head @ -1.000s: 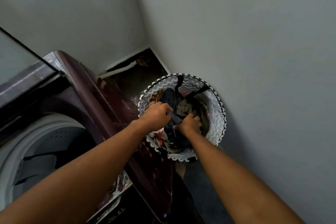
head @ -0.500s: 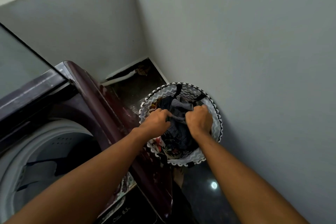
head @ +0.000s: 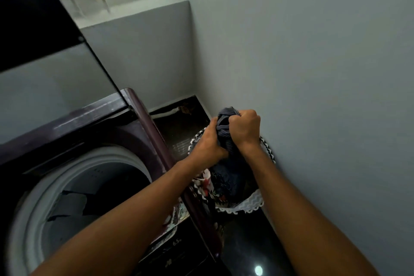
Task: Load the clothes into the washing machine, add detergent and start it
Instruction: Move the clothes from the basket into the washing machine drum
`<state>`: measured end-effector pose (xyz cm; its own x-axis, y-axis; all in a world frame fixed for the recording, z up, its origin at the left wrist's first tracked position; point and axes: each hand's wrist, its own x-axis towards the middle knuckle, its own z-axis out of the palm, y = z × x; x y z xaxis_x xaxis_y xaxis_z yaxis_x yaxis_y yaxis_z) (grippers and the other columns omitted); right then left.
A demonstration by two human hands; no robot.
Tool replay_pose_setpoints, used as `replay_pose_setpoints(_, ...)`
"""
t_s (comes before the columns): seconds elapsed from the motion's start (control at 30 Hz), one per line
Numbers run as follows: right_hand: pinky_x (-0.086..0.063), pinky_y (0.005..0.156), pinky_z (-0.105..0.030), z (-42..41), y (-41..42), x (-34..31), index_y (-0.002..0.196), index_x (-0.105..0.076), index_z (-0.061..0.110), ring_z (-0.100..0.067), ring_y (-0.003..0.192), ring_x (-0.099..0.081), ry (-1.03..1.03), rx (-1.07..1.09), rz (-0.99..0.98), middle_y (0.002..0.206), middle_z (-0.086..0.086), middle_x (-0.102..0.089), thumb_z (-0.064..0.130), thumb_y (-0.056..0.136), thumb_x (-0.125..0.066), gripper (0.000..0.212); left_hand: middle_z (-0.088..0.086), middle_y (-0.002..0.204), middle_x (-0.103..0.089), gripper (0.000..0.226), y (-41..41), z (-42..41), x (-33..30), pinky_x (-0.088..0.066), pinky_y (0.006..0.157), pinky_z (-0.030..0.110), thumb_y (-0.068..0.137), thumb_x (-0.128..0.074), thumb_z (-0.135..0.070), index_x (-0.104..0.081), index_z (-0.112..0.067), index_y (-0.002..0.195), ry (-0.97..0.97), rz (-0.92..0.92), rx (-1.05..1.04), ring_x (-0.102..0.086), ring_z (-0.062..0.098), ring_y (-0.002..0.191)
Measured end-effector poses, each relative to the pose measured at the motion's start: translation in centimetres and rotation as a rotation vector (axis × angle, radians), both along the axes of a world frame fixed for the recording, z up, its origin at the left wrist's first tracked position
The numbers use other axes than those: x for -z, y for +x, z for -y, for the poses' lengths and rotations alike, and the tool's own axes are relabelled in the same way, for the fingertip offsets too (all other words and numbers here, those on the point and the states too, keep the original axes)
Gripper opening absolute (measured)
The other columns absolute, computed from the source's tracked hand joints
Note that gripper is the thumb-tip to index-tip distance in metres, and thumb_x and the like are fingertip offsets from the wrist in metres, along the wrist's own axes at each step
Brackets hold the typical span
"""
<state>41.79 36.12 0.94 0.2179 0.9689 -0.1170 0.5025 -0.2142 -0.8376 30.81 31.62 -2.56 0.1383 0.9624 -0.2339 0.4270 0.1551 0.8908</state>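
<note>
Both hands were clenched on the same bundle of dark striped cloth (head: pixel 226 139): the left hand (head: pixel 207 144) gripped it low on the near side, the right hand (head: pixel 244 129) was fisted round its top, and the bundle hung above the laundry basket (head: pixel 252 204), which stood on the dark floor (head: pixel 246 251) between the washing machine (head: pixel 143 134) and the grey wall (head: pixel 313 74). More clothes, among them a floral piece (head: pixel 207 186), lay in the basket beneath, and the tail of the striped bundle seemed to trail down among them. The machine's lid (head: pixel 49 87) stood raised, and its drum (head: pixel 74 197) to the left already held some dark fabric. The step in hand looked like carrying this load across into the drum. To do it well, the bundle needed lifting high enough for its tail to clear the basket's scalloped rim, so the light basket would not tip or be dragged along. It also had to pass over the machine's maroon edge before release, with loose ends gathered so nothing draped outside the opening.
</note>
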Motion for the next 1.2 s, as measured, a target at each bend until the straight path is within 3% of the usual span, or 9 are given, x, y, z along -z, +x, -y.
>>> replay_pose_setpoints(0.2, -0.031, 0.046, -0.029, 0.4, -4.9, -5.9, 0.039, -0.047, 0.015, -0.017, 0.046, -0.038, -0.002, -0.053, -0.464, 0.042, 0.009, -0.041, 0.001, 0.065, -0.050, 0.030, 0.001, 0.092, -0.068, 0.060, -4.5, 1.6, -6.3, -0.058, 0.067, 0.040, 0.070, -0.074, -0.017, -0.043, -0.032, 0.120, 0.119, 0.015, -0.206, -0.067, 0.017, 0.081)
replay_pose_setpoints(0.37, -0.034, 0.046, -0.030, 2.7, -11.3, -10.0, 0.045, -0.054, 0.011, -0.018, 0.049, -0.043, 0.022, -0.192, -0.655, 0.048, 0.000, -0.046, -0.010, 0.069, -0.046, 0.033, -0.001, 0.090, -0.070, 0.058, -10.7, 4.7, -10.3, -0.056, 0.074, 0.039, 0.059, -0.070, -0.024, -0.051, -0.030, 0.113, 0.192, -0.041, -0.340, -0.067, 0.020, 0.084)
replay_pose_setpoints(0.5, -0.037, 0.054, -0.039, 5.3, -16.6, -11.3, 0.062, -0.053, -0.001, -0.024, 0.061, -0.045, -0.050, -0.323, -0.780, 0.064, -0.012, -0.047, 0.000, 0.064, -0.047, 0.006, -0.005, 0.091, -0.071, 0.062, -15.5, 8.2, -12.0, -0.055, 0.078, 0.032, 0.056, -0.072, -0.025, -0.054, -0.033, 0.116, 0.218, -0.072, -0.448, -0.067, 0.015, 0.086)
replay_pose_setpoints(0.63, -0.041, 0.062, -0.044, 6.9, -20.9, -10.5, 0.078, -0.058, -0.001, -0.030, 0.071, -0.050, -0.217, -0.438, -0.842, 0.076, -0.016, -0.050, 0.009, 0.056, -0.050, 0.025, -0.005, 0.094, -0.072, 0.068, -19.6, 11.4, -12.5, -0.055, 0.080, 0.034, 0.054, -0.070, -0.027, -0.059, -0.032, 0.121, 0.217, -0.102, -0.542, -0.068, 0.016, 0.087)
replay_pose_setpoints(0.7, -0.045, 0.066, -0.046, 7.9, -23.3, -9.6, 0.088, -0.062, -0.004, -0.031, 0.076, -0.055, -0.283, -0.510, -0.812, 0.080, -0.020, -0.055, 0.011, 0.058, -0.053, 0.035, -0.002, 0.094, -0.073, 0.068, -21.8, 13.2, -12.4, -0.053, 0.077, 0.029, 0.055, -0.071, -0.027, -0.061, -0.031, 0.122, 0.210, -0.158, -0.611, -0.069, 0.018, 0.088)
replay_pose_setpoints(0.8, -0.047, 0.068, -0.044, 9.7, -26.1, -7.4, 0.085, -0.068, -0.002, -0.029, 0.075, -0.059, -0.316, -0.588, -0.644, 0.078, -0.019, -0.061, 0.012, 0.066, -0.056, 0.027, 0.000, 0.093, -0.071, 0.061, -24.5, 15.8, -11.0, -0.043, 0.071, 0.021, 0.069, -0.077, -0.024, -0.058, -0.033, 0.126, 0.089, -0.286, -0.651, -0.067, 0.022, 0.093)
replay_pose_setpoints(0.9, -0.052, 0.070, -0.046, 10.9, -27.4, -4.1, 0.080, -0.069, 0.002, -0.027, 0.073, -0.062, -0.364, -0.651, -0.511, 0.076, -0.015, -0.066, 0.014, 0.066, -0.059, 0.021, 0.009, 0.099, -0.070, 0.042, -26.0, 17.4, -8.5, -0.048, 0.072, 0.032, 0.075, -0.075, -0.033, -0.053, -0.025, 0.110, -0.064, -0.394, -0.626, -0.065, 0.033, 0.098)
replay_pose_setpoints(1.0, -0.053, 0.070, -0.041, 12.1, -27.5, -1.8, 0.076, -0.066, 0.012, -0.022, 0.073, -0.062, -0.377, -0.675, -0.397, 0.077, -0.009, -0.067, 0.008, 0.076, -0.062, 0.005, 0.012, 0.109, -0.066, 0.042, -26.5, 18.2, -6.1, -0.046, 0.073, 0.034, 0.078, -0.072, -0.039, -0.046, -0.023, 0.106, -0.161, -0.441, -0.578, -0.063, 0.033, 0.102)
replay_pose_setpoints(1.2, -0.056, 0.076, -0.045, 12.6, -25.8, 1.8, 0.084, -0.069, 0.007, -0.028, 0.081, -0.069, -0.397, -0.722, -0.063, 0.083, -0.013, -0.072, 0.013, 0.073, -0.072, 0.012, 0.009, 0.123, -0.063, 0.058, -25.9, 18.4, -2.9, -0.048, 0.091, 0.033, 0.077, -0.072, -0.025, -0.049, -0.017, 0.130, -0.256, -0.463, -0.495, -0.059, 0.027, 0.115)
